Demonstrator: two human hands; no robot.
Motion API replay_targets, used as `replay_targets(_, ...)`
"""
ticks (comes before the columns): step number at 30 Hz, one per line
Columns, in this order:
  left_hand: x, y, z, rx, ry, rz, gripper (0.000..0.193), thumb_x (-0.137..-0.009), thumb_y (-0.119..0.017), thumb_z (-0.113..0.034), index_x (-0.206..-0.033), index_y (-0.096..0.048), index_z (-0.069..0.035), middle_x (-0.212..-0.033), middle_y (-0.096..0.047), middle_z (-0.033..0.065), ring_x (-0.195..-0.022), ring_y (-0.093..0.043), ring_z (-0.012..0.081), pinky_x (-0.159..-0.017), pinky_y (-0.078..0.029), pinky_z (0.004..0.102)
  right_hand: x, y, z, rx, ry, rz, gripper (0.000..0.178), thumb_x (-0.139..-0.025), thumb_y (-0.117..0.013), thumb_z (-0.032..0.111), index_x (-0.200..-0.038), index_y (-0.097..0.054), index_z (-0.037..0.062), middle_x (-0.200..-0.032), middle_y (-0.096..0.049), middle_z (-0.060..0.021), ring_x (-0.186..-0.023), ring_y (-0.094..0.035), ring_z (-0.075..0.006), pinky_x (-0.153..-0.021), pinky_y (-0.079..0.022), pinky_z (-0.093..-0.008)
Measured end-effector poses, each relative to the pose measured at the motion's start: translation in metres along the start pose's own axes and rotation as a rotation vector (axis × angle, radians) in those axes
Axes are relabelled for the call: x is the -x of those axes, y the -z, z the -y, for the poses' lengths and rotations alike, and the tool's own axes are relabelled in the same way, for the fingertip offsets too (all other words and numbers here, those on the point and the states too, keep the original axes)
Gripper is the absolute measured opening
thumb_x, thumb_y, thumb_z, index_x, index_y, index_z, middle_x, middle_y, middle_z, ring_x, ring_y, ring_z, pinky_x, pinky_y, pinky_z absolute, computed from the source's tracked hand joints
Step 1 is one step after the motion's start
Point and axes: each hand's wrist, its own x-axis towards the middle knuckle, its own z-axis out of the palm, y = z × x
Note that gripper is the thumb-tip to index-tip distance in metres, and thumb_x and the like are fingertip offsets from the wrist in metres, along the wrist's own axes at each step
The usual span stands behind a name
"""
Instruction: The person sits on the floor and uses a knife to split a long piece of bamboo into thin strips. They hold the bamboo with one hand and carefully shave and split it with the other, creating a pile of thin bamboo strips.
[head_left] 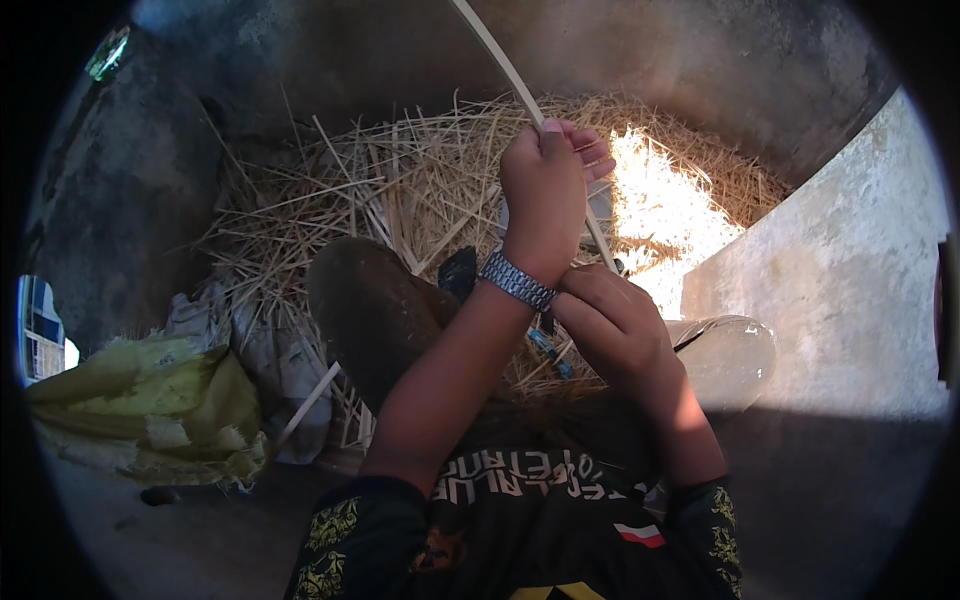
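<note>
A long, pale, flat bamboo strip point(500, 62) slants from the top of the view down towards my lap. My left hand point(548, 185), with a metal watch point(516, 280) on its wrist, grips the strip between thumb and fingers; its fingertips point right. Below it, my right hand point(618, 325) is closed in a fist near the left wrist. The strip's lower part runs down to the right hand's knuckles, where its end is hidden. What sits inside the right fist cannot be made out.
A heap of straw-like shavings point(430, 170) spreads ahead, brightly sunlit at right. My knees, one dark point(365, 300) and one pale in sunlight point(735, 360), flank my hands. A torn yellow-green sack point(150, 400) lies at left. Concrete walls point(820, 260) stand around. A small blue object point(548, 352) lies below my hands.
</note>
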Motion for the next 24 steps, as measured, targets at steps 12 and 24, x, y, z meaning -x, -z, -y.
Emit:
replay_targets(12,0.002,-0.002,-0.002,0.016,-0.129,-0.076,0.028,-0.107,-0.038,-0.019,-0.109,-0.048,0.007,-0.104,-0.06,0.0199,-0.091,-0.068,0.0294,-0.08,-0.063,0.0414,0.016,-0.026,0.034,-0.414,-0.579,-0.288,0.024,-0.084,-0.068,-0.004,-0.107,-0.059,-0.0023,-0.098,-0.066,-0.0103,-0.084,-0.069,-0.0166,-0.075,-0.056,-0.03)
replay_targets(24,0.007,-0.002,0.012,-0.085,-0.275,-0.104,0.026,-0.107,-0.039,-0.019,-0.105,-0.051,0.004,-0.097,-0.063,0.0151,-0.087,-0.068,0.0231,-0.076,-0.062,0.037,0.024,-0.036,0.052,-0.966,-0.962,-0.512,0.016,-0.096,-0.053,-0.005,-0.112,-0.056,-0.0068,-0.092,-0.067,-0.0108,-0.084,-0.068,-0.0118,-0.076,-0.054,-0.0239)
